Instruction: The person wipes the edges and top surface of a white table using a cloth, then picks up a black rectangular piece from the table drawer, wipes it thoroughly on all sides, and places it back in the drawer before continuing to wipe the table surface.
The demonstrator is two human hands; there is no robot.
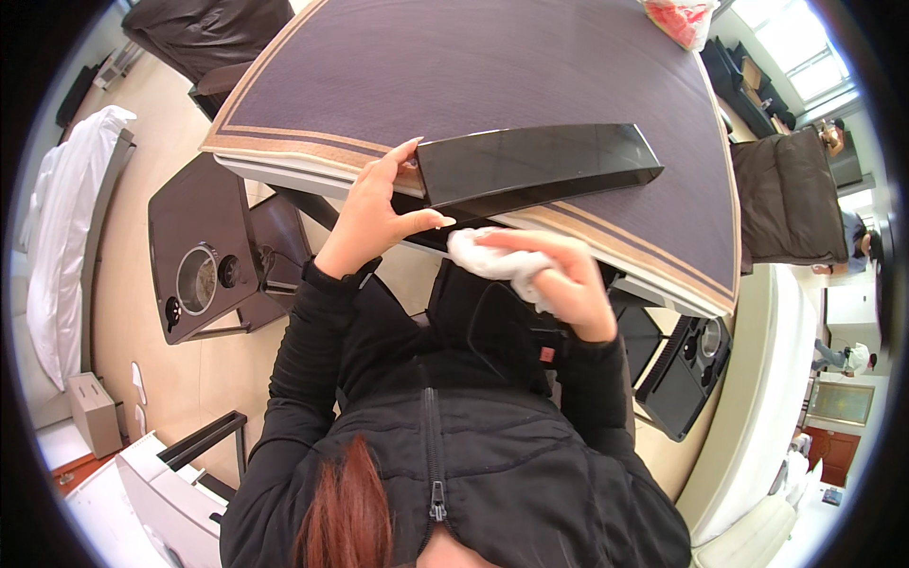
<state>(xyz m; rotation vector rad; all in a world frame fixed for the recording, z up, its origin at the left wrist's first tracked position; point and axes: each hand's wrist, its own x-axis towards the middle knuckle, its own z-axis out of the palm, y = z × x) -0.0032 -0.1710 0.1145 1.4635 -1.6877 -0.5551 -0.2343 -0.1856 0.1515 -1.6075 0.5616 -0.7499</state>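
Observation:
A long, glossy black box-like piece [532, 163] lies on the dark table mat, its near left end reaching past the table's front edge. My left hand [376, 206] grips that left end, fingers along the end and upper corner, thumb stretched towards the lower side. In my right hand [568, 277] is a crumpled white cloth [497, 259], held just below the piece's near side and apart from it. The hand is slightly blurred. Whether the black piece is hollow underneath cannot be made out.
The table mat [454, 64] has tan striped borders. A plastic bag [683, 21] sits at its far right corner. Dark units with round metal inserts stand left [197, 279] and right [692, 376]. Brown covered furniture [788, 195] is beyond the right edge. People are in the background at right.

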